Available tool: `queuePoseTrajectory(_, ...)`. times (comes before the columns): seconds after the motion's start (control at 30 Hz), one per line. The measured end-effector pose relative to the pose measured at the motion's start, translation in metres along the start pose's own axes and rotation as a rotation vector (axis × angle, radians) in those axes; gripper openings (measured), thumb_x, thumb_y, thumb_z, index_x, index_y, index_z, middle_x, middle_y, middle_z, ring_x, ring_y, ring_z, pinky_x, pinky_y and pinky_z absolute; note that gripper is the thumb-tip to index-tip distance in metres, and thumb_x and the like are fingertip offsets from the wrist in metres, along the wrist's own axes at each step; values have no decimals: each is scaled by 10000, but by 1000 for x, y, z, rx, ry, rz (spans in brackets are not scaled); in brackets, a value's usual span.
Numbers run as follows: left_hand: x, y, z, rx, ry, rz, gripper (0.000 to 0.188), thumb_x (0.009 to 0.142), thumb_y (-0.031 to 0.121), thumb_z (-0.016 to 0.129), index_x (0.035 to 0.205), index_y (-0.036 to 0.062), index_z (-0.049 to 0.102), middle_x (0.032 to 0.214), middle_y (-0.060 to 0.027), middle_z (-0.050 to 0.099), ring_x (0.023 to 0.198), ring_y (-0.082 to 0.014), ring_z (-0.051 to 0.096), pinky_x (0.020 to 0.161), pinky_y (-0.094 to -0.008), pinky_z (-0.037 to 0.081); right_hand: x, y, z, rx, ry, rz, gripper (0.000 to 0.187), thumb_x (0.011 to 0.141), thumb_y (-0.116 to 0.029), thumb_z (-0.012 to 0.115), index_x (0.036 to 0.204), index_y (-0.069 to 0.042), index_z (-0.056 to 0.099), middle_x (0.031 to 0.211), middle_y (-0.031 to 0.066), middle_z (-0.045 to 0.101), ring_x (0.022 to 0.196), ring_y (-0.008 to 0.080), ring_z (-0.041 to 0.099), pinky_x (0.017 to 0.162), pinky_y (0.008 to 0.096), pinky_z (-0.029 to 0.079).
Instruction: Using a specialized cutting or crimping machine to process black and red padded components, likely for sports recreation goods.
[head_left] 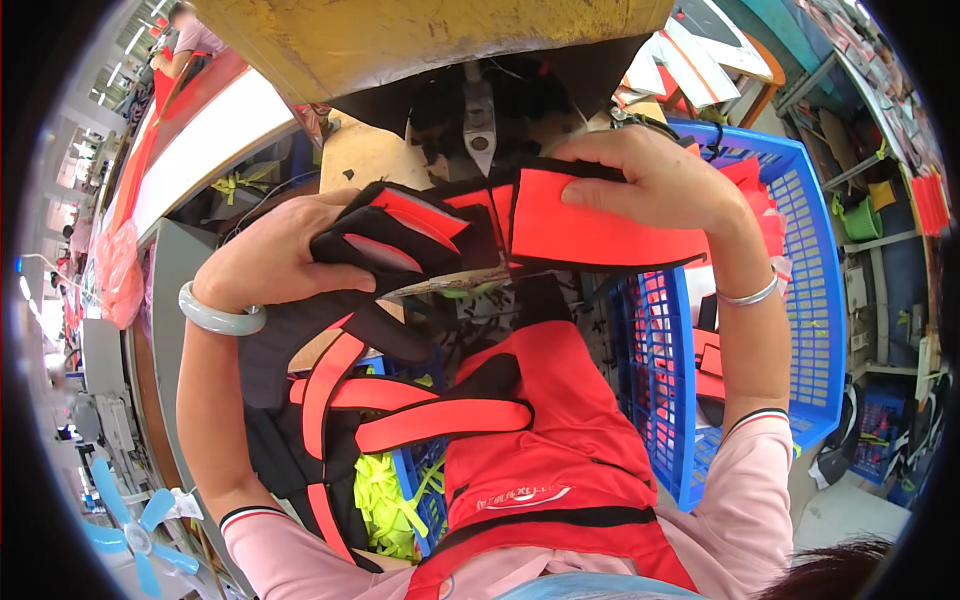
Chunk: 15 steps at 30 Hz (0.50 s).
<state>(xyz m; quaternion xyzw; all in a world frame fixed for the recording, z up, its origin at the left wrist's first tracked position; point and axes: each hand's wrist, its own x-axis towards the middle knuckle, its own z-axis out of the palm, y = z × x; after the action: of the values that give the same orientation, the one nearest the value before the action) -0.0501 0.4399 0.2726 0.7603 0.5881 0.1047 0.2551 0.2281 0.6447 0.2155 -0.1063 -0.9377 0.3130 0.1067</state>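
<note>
My left hand (278, 245) is closed on a folded black-and-coral fabric piece (440, 245), its thumb along the lower edge. My right hand (655, 180) pinches a coral fabric panel (600, 225) with black edging, thumb in front and fingers behind. The two pieces meet near the middle; whether they are joined I cannot tell. Just behind that meeting line a metal machine arm (480, 125) points down, under a yellow machine housing (450, 45). Coral straps with black edges (440, 422) hang below my left hand, beside my red apron (560, 420).
A blue plastic basket (815, 270) with coral pieces stands at the right. Yellow-green strips (385, 505) lie in another blue container at lower left. A wooden work surface (365, 155) extends behind my left hand. A blue fan (135, 535) and a seated person (195, 40) are farther left.
</note>
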Motion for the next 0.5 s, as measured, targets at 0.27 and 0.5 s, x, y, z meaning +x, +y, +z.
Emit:
queuePoseTrajectory(0.27, 2, -7, -4, 73, 18, -47, 538, 776, 207, 791, 1220, -31, 602, 1165, -201, 640, 1028, -378, 593, 933, -404, 459, 9, 2, -9, -15, -19, 2, 389, 905, -203, 674, 1210, 32, 615, 1075, 171, 691, 949, 295, 667, 822, 353, 515)
queuePoseTrajectory(0.5, 4, -17, -7, 28, 27, -23, 623, 772, 250, 807, 1268, -37, 563, 1124, -198, 652, 1035, -366, 595, 945, -405, 454, 11, 9, -12, -8, 8, 10, 416, 902, -242, 692, 1216, 22, 618, 1090, 175, 693, 978, 260, 669, 848, 338, 510)
